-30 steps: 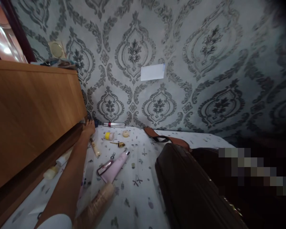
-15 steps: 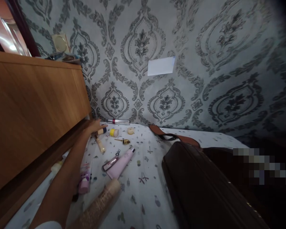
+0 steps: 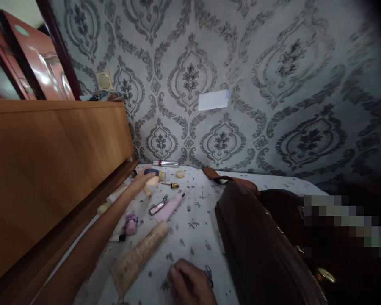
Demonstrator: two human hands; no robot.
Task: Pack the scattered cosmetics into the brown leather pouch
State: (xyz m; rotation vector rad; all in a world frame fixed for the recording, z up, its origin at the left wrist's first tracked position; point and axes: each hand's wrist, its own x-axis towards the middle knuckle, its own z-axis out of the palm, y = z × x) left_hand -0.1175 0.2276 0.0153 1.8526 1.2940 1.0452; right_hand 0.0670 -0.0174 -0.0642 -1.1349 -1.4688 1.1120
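My left hand (image 3: pixel 142 179) reaches to the far left of the sheet. Its fingers are closed round a small cream bottle (image 3: pixel 153 181) with a dark blue cap. Just beyond that bottle lies a small yellow-banded jar (image 3: pixel 163 176), partly hidden. My right hand (image 3: pixel 190 280) is at the bottom centre, fingers curled in, with nothing visible in it. Left of it lies a large beige tube (image 3: pixel 141 256). Farther up are a pale pink tube (image 3: pixel 170 206), a small pink-labelled pack (image 3: pixel 158 207) and a gold-ended applicator (image 3: pixel 174 185).
A dark brown leather bag (image 3: pixel 250 237) with a tan strap (image 3: pixel 230 181) stands open on the right. A wooden cabinet (image 3: pixel 60 156) borders the left side. Along the patterned wall (image 3: pixel 190 80) lies a silver tube (image 3: pixel 168 163). A pink-purple bottle (image 3: pixel 131 222) lies beside my left forearm.
My left hand has moved right, bringing the blue-capped bottle off its spot. My right hand has come into view at the bottom. The view has shifted a little.
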